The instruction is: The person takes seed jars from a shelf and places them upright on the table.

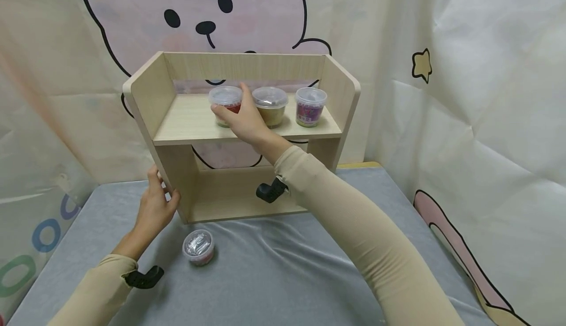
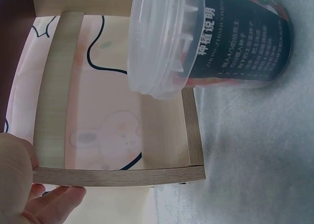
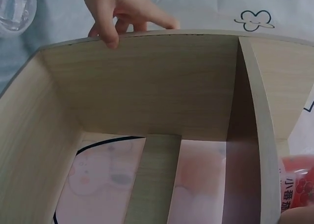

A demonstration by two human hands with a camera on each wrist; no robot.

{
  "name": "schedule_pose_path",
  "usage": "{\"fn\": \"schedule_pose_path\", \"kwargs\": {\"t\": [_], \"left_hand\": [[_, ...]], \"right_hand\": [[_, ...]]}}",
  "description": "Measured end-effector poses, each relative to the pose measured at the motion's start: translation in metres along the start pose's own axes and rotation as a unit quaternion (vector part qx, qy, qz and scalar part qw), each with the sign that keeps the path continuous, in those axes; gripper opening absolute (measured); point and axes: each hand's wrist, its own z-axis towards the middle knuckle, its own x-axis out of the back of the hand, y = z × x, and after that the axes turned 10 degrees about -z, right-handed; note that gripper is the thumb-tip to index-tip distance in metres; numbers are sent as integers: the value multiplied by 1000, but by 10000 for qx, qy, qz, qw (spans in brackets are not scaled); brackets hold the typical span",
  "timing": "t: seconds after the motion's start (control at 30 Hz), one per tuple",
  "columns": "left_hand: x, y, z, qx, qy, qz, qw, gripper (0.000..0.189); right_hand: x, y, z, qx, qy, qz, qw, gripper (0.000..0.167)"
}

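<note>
A two-tier wooden shelf [image 1: 185,120] stands on the cloth. My left hand [image 1: 155,208] grips the edge of its left side panel; the left wrist view shows fingers on both faces of the panel. On the upper board, my right hand [image 1: 249,124] holds a clear-lidded plastic cup [image 1: 225,96] with a red label, thumb on its left side and fingers behind it. Beside it stand a cup with tan contents [image 1: 271,112] and a purple-labelled cup [image 1: 310,109]. In the right wrist view the red label [image 3: 300,187] shows at the edge, by a fingertip.
Another lidded cup [image 1: 198,247] stands on the grey cloth [image 1: 274,272] in front of the shelf's left corner; its dark printed label [image 2: 240,42] shows in the left wrist view. A printed curtain [image 1: 362,21] hangs behind the shelf and along both sides.
</note>
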Motion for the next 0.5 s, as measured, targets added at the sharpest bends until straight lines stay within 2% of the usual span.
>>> {"fn": "schedule_pose_path", "kwargs": {"t": [0.33,0.5], "left_hand": [[-1,0,-1,17,41,-47,10000,76],[-1,0,-2,24,42,-56,10000,77]], "right_hand": [[-3,3,3,270,122,-152,9994,76],[-4,6,3,403,132,-172,9990,74]]}}
